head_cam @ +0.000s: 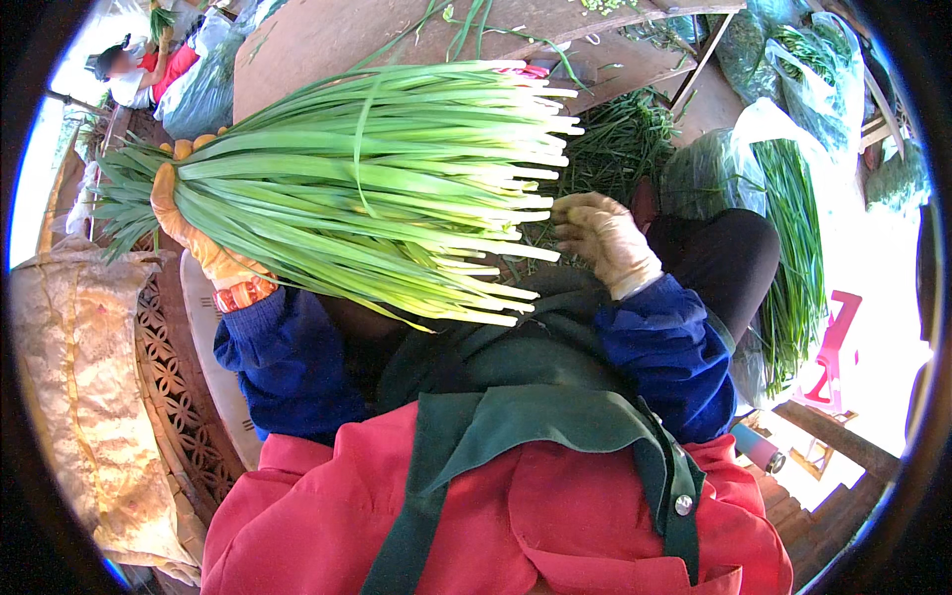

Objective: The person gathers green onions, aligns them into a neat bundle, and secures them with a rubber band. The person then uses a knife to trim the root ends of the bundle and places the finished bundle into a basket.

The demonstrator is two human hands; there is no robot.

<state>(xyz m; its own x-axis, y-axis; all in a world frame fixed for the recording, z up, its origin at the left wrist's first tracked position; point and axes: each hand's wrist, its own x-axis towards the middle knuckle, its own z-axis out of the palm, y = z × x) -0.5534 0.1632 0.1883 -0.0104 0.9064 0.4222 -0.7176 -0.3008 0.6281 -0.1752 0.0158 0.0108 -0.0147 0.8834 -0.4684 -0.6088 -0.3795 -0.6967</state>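
A large bunch of garlic chives (387, 171) is fanned out in front of me, its pale stem ends to the right and its darker leaf tips to the left. My left hand (182, 216), in an orange glove, grips the bunch near the leaf tips. One loose leaf lies crosswise over the fan. Just right of the lower stem ends is my right hand (606, 236), in a pale glove with loosely bent fingers. It appears to hold nothing. Something red and pink (529, 71) shows at the upper stem ends, partly hidden.
A wooden board (297, 59) with loose leaves extends beyond the bunch. Trimmed green scraps (625, 134) lie under it. Bagged chives (792, 260) stand at right beside a pink plastic stool (829, 357). A worn sack (89, 387) lies at left. Another person (141, 78) sits at upper left.
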